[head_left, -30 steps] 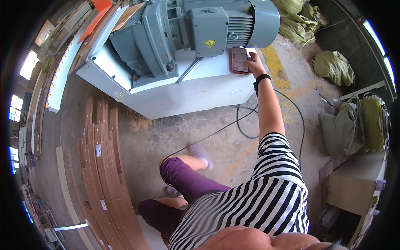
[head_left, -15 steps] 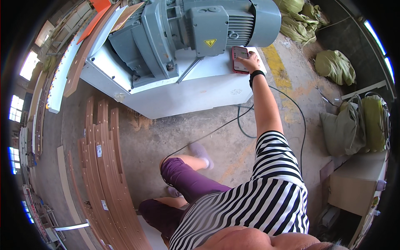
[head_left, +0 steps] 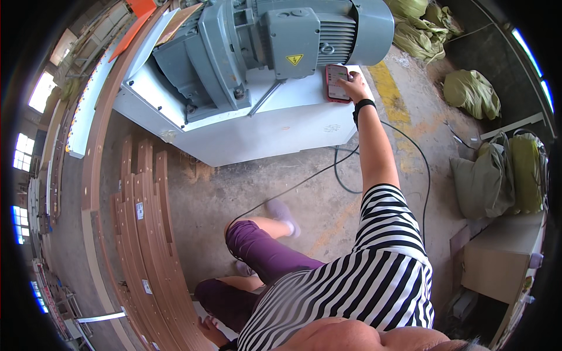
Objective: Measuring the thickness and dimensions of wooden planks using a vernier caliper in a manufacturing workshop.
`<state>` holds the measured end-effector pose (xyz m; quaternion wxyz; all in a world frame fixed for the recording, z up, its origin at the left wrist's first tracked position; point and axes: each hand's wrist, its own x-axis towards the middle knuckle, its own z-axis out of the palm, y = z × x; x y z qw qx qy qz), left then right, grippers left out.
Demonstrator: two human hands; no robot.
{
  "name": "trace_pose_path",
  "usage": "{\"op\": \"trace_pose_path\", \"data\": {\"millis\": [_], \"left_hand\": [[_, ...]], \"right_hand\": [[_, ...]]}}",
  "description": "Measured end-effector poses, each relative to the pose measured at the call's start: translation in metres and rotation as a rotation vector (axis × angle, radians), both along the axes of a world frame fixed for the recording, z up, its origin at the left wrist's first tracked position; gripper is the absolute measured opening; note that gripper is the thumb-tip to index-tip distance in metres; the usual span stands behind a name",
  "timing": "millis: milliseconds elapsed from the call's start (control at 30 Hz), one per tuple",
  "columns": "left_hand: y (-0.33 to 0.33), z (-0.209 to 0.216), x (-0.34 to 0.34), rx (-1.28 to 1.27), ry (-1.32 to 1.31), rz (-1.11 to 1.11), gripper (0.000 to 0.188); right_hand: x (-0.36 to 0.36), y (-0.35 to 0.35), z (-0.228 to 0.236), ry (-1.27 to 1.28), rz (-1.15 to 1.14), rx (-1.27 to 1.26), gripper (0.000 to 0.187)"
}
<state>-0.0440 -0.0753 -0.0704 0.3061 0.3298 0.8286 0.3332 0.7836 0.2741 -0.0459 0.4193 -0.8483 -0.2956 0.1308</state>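
Observation:
My right hand (head_left: 355, 89) reaches far forward over the right edge of a phone (head_left: 337, 83) in a red case. Its fingers are apart, one of them over the lit screen. The phone lies on the white top of a machine base (head_left: 263, 134), beside a large grey motor (head_left: 293, 41). A thin metal rod (head_left: 267, 97) rests on the base left of the phone. At the lower left my left hand (head_left: 212, 331) shows partly, fingers spread, close to a stack of long brown boards (head_left: 146, 245). I see nothing held in it.
A long brown strip (head_left: 93, 175) sticks out from the machine's left side toward me. A dark cable (head_left: 426, 169) loops over the concrete floor. Full sacks (head_left: 483, 175) stand at the right by a pale cabinet (head_left: 497, 257). More boards line the left.
My left hand has come into view at the lower left. The brown strip by the machine now reaches farther toward me. My right hand has shifted slightly right on the phone.

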Motion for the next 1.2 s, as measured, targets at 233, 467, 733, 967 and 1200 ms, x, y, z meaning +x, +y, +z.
{"op": "trace_pose_path", "data": {"millis": [233,467,733,967,1200], "left_hand": [[0.055,0.048,0.047,0.246,-0.111,-0.125,0.040],[0.075,0.073,0.084,0.281,-0.182,-0.198,0.040],[0.078,0.075,0.093,0.287,-0.180,-0.227,0.039],[0.064,0.066,0.085,0.258,-0.166,-0.213,0.037],[0.069,0.067,0.097,0.249,-0.197,-0.239,0.040]], "right_hand": [[0.005,-0.002,0.002,0.075,0.028,0.065,0.082],[0.000,-0.027,0.010,0.465,0.291,0.395,0.076],[0.000,-0.028,0.019,0.421,0.321,0.339,0.080],[-0.014,-0.025,0.024,0.437,0.324,0.261,0.077],[-0.003,-0.005,-0.005,-0.082,0.132,0.072,0.078]]}}
